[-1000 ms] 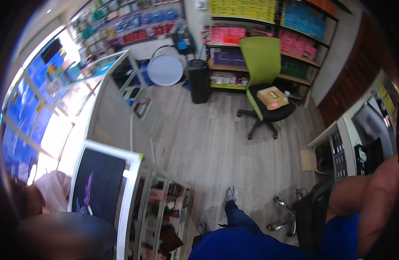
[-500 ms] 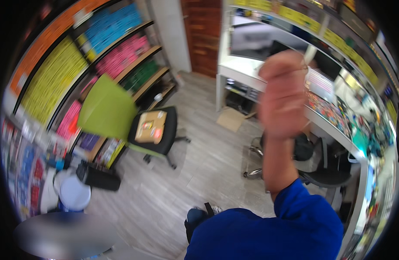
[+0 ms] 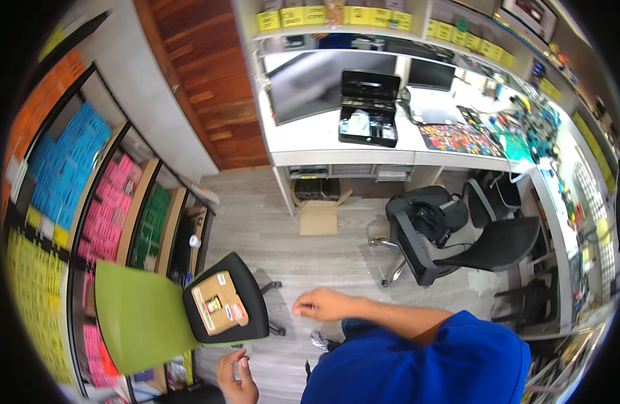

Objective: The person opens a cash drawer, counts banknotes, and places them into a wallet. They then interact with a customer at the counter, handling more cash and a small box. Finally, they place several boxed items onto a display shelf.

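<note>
My right hand reaches across in front of me, above the floor. Its fingers are curled together, and I see nothing in them. At the lower edge, my left hand is open, with the thumb apart from loosely bent fingers, and holds nothing. Nearest to both hands is a flat brown cardboard box with labels, lying on the black seat of an office chair with a green back. Neither hand touches the box or the chair.
A white desk ahead bears an open black cash box, a laptop and cluttered parts. Beneath stands an opened carton. A black chair with a backpack is at right. Shelves of coloured boxes line the left.
My view has turned right, bringing the desk and cash box into full sight. The raised right arm has come down and across to the left. My left hand has entered the picture.
</note>
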Tool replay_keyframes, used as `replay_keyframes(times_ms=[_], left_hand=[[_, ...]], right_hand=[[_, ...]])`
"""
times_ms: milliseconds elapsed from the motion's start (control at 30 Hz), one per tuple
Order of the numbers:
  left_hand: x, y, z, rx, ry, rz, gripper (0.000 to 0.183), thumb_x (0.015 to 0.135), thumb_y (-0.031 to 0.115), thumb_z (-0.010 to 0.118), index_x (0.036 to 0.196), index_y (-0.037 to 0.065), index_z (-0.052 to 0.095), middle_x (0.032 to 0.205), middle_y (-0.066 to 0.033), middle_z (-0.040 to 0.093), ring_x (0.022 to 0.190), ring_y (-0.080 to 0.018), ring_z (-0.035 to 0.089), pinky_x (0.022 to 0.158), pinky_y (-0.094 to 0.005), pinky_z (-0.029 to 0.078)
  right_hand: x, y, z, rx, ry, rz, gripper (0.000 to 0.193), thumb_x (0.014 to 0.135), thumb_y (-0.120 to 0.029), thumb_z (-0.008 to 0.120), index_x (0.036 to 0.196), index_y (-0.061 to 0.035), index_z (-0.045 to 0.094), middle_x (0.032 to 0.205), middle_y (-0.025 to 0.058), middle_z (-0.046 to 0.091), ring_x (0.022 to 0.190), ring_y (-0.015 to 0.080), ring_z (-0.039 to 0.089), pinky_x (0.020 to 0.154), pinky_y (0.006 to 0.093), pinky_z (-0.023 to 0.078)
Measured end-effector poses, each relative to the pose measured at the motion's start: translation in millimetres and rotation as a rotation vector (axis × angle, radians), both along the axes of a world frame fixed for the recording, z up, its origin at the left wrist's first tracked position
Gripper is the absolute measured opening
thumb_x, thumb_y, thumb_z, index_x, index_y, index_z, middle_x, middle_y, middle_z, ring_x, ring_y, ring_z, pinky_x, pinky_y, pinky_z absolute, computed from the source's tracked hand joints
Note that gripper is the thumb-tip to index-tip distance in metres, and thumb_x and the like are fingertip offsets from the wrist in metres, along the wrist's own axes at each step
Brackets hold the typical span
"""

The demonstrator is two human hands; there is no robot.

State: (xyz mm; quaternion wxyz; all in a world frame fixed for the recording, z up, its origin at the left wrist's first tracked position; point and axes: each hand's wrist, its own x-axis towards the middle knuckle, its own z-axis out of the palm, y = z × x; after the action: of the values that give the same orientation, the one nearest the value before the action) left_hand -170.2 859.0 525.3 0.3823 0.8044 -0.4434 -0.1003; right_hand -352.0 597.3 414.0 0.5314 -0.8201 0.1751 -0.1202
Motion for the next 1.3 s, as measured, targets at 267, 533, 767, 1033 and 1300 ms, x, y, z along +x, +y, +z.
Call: replay_keyframes(times_ms=[267, 533, 767, 1033, 1300], left_hand=[[65, -170, 20, -0.237, 0.195, -0.064, 0.021, 0.099, 0.01, 0.062, 0.115, -0.002, 0.067, 0.102, -0.0109, 0.069, 0.095, -0.0219, 0.066, 0.092, -0.0327, 0.05], [18, -451, -7, -0.163, 0.108, -0.505, 0.02, 0.098, 0.012, 0.066, 0.113, 0.0, 0.07, 0.102, -0.0124, 0.072, 0.098, -0.0218, 0.067, 0.091, -0.0325, 0.05], [-16, -641, -12, -0.016, 0.159, -0.593, 0.021, 0.101, 0.018, 0.066, 0.113, 0.001, 0.071, 0.101, -0.0117, 0.072, 0.097, -0.0207, 0.068, 0.092, -0.0321, 0.049], [-5, -795, -51, 0.184, 0.341, -0.634, 0.022, 0.103, 0.019, 0.063, 0.114, 0.002, 0.071, 0.101, -0.0116, 0.074, 0.095, -0.0206, 0.07, 0.089, -0.0324, 0.051], [-93, -966, -154, 0.491, 1.163, -0.902, 0.053, 0.11, 0.033, 0.05, 0.149, -0.003, 0.043, 0.145, -0.0166, 0.056, 0.136, -0.0247, 0.052, 0.111, -0.0393, 0.044]], right_hand=[[-26, -206, 54, -0.006, 0.054, -0.604, 0.034, 0.1, -0.036, 0.065, 0.11, -0.0056, 0.074, 0.091, 0.0107, 0.075, 0.082, 0.0198, 0.069, 0.077, 0.0342, 0.054], [-80, -549, -47, 0.407, -0.211, -1.087, 0.034, 0.098, -0.035, 0.069, 0.096, -0.0014, 0.073, 0.084, 0.0056, 0.073, 0.069, 0.0114, 0.065, 0.064, 0.027, 0.053], [-59, -717, -106, 0.047, 0.698, -1.147, 0.077, 0.078, -0.07, 0.077, 0.104, 0.0021, 0.076, 0.106, 0.0209, 0.076, 0.106, 0.0337, 0.073, 0.087, 0.0437, 0.057], [-88, -719, -120, -0.073, 0.53, -1.175, 0.04, 0.097, -0.044, 0.064, 0.099, -0.0081, 0.08, 0.096, 0.0245, 0.074, 0.094, 0.0424, 0.071, 0.083, 0.0511, 0.056], [-71, -678, -52, -0.589, 0.108, -1.215, 0.018, 0.094, -0.023, 0.068, 0.101, -0.008, 0.076, 0.105, 0.0072, 0.072, 0.098, 0.0323, 0.069, 0.086, 0.0444, 0.053]])
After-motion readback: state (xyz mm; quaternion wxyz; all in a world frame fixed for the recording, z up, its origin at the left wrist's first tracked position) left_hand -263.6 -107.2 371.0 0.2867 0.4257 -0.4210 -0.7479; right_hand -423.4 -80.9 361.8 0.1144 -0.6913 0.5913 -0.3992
